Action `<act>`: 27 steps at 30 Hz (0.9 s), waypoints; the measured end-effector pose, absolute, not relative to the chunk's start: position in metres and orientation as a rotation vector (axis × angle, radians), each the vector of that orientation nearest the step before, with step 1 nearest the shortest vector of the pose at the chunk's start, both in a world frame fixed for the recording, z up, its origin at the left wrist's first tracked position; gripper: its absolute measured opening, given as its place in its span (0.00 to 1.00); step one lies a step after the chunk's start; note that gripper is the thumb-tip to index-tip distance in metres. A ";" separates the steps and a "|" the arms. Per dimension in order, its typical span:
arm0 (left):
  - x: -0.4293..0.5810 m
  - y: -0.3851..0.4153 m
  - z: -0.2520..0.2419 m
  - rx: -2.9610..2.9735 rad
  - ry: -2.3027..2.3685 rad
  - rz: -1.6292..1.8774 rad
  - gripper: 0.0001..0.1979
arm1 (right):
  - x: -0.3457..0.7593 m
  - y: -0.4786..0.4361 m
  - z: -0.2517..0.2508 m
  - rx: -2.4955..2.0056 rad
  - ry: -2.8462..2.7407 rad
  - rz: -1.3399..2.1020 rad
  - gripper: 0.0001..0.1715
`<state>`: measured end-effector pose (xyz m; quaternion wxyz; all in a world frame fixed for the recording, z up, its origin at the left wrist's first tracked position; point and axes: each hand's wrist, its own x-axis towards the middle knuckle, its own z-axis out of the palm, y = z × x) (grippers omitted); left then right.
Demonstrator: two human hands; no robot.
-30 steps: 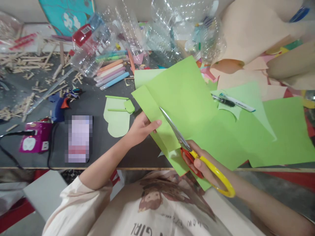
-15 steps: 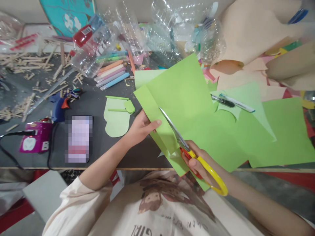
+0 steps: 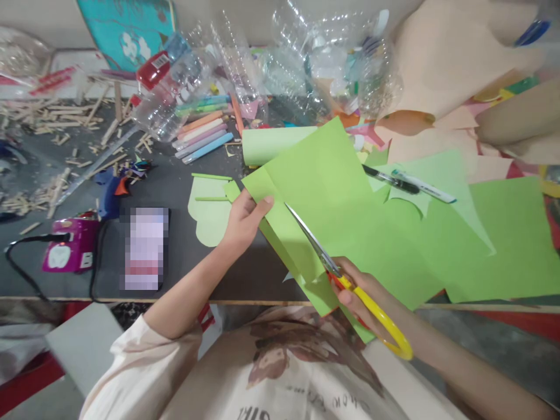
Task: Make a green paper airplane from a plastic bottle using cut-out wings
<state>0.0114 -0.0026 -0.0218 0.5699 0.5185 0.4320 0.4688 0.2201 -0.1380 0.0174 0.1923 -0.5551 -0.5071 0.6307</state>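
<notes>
My left hand (image 3: 246,220) pinches the left edge of a bright green paper sheet (image 3: 324,175), thumb on top. A strip along that edge looks folded over. In my right hand (image 3: 356,289) is a pair of scissors (image 3: 371,312) with yellow and red handles; its blades lie over the paper, pointing up and left. Whether the blades have paper between them I cannot tell. Beside my left hand lies a pale green cut-out (image 3: 210,224) with rounded lobes and thin green strips (image 3: 212,176) on it.
More green sheets (image 3: 503,233) spread to the right, with a pen (image 3: 424,186) on top. A phone (image 3: 146,248), a purple box (image 3: 72,245) and a blue glue gun (image 3: 107,189) stand left. Markers (image 3: 205,137), wood sticks (image 3: 56,119) and clear plastic bottles (image 3: 293,64) crowd the back.
The green sheet's far corner has come down and toward me, showing more of the pale green roll behind it. My left hand has shifted slightly up along the edge; the scissors have moved slightly down and right.
</notes>
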 end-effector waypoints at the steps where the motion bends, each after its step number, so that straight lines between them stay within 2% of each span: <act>1: 0.011 -0.002 -0.022 1.219 1.013 1.107 0.27 | 0.221 -0.139 0.018 -1.561 -1.418 1.781 0.39; 8: 0.013 -0.005 -0.019 1.283 0.993 1.066 0.29 | 0.219 -0.137 0.022 -1.501 -1.403 1.788 0.41; 13: 0.015 -0.009 -0.018 1.289 0.940 1.038 0.28 | 0.221 -0.135 0.026 -1.357 -1.246 1.972 0.35; 16: 0.015 -0.010 -0.017 1.278 0.925 1.024 0.28 | 0.221 -0.134 0.026 -1.316 -1.176 2.019 0.34; 27: 0.015 -0.012 -0.012 1.302 0.915 1.015 0.25 | 0.211 -0.135 0.017 -1.364 -1.193 1.900 0.34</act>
